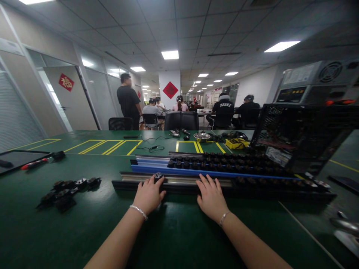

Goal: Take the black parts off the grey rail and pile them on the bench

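Note:
A long black rail with a silvery channel (179, 180) lies across the green table in front of me. Near its left end sits a small round black part (158, 175), and the fingertips of my left hand (148, 194) touch it. That hand's fingers are apart, with the thumb at the rail's near edge. My right hand (211, 196) lies on the same rail farther right, fingers spread, holding nothing I can see. Several dark parts (266, 182) sit in a row in the rail's right portion. Just behind is a blue rail (157, 168) with rows of similar black parts beside it.
Loose black parts (66, 192) lie in a pile on the left. A red-handled tool (35, 163) is beside a dark tray (19, 158). An opened computer case (297, 138), a metal bowl (202, 136) and a yellow object (237, 143) stand farther back. Several people are beyond the table.

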`<move>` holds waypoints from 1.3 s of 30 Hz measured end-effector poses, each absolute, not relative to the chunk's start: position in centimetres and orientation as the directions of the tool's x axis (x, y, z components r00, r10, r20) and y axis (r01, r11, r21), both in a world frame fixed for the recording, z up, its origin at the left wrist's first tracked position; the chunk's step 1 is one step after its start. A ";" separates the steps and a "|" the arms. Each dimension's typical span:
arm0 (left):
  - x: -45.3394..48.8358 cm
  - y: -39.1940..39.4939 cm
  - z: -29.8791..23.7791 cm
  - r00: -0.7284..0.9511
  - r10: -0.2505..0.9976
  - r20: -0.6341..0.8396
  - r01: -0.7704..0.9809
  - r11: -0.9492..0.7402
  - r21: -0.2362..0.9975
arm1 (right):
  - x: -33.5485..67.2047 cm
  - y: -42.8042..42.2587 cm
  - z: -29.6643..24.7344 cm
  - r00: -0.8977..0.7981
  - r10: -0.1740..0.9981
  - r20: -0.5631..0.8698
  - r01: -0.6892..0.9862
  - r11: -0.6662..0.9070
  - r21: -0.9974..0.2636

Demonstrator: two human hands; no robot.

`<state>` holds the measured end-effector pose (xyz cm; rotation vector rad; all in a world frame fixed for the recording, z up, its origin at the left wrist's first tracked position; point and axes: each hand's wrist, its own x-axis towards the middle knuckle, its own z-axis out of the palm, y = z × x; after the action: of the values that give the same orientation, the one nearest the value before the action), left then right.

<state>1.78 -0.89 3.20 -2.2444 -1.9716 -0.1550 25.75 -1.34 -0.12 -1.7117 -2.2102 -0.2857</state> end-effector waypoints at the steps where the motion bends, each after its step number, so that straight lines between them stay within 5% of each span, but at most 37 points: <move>1: 1.7 -0.9 3.2 0.131 0.975 0.181 0.991 -0.124 -0.046 | 25.8 -1.4 -0.1 -0.224 0.898 0.379 0.965 0.259 -0.043; 39: -0.3 0.1 3.4 0.001 0.986 0.166 0.999 -0.007 0.031 | 25.9 -1.2 -0.4 -0.230 0.884 0.408 0.963 0.268 -0.038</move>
<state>-0.26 0.10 3.38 -2.1532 -2.1443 -0.2138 25.93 -1.22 -0.42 -1.6826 -2.1963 -0.3154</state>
